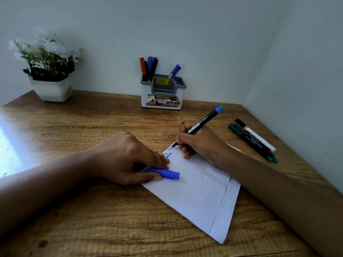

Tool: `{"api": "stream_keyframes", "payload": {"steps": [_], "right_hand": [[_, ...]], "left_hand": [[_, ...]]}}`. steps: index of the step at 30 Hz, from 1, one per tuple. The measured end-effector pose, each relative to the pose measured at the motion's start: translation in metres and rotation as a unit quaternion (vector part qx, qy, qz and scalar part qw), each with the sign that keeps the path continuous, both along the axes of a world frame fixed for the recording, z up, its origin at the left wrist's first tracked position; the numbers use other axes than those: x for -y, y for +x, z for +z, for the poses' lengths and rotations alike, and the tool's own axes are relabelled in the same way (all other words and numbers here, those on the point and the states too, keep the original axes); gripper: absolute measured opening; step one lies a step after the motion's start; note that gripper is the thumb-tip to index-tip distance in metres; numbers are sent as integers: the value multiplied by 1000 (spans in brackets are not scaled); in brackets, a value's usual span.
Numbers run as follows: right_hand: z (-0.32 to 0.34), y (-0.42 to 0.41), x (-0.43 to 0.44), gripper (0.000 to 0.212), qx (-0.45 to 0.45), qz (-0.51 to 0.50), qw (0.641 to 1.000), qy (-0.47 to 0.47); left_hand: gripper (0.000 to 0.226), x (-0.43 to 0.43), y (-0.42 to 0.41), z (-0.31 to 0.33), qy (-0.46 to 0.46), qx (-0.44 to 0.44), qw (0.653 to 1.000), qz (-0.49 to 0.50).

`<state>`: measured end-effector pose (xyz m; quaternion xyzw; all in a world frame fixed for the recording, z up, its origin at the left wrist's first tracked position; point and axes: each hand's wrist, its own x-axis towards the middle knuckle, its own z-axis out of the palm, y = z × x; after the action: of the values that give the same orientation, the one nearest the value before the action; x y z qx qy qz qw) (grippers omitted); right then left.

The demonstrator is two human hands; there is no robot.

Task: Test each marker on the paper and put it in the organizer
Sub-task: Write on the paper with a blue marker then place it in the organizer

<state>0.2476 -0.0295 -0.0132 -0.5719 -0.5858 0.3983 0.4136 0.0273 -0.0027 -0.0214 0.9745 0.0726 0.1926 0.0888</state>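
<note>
Wood-grained bench (pixel 92 229) is carrying everything, the white paper (pixel 200 191) lying skewed on it. On the sheet the left hand (pixel 126 156) is pinching a blue cap (pixel 165 173), while the right hand (pixel 200 143) is keeping a closed grip on the black marker (pixel 202 123), tip touching the paper's far corner beside blue scribbles. Testing looks under way; capping and a reach to the organizer (pixel 163 95) by the wall should follow. Its stickers are showing "45 00" and "42"; the spare markers (pixel 254 140) are showing Faber-Castell.
</note>
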Motion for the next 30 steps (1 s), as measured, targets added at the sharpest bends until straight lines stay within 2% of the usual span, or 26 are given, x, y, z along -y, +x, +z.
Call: {"api": "stream_keyframes", "payload": {"steps": [30], "right_hand": [[-2,-2,-2,24,-14,-45,999,2]], "left_hand": [[30,0,0,0,-2,6,1000,0]]}}
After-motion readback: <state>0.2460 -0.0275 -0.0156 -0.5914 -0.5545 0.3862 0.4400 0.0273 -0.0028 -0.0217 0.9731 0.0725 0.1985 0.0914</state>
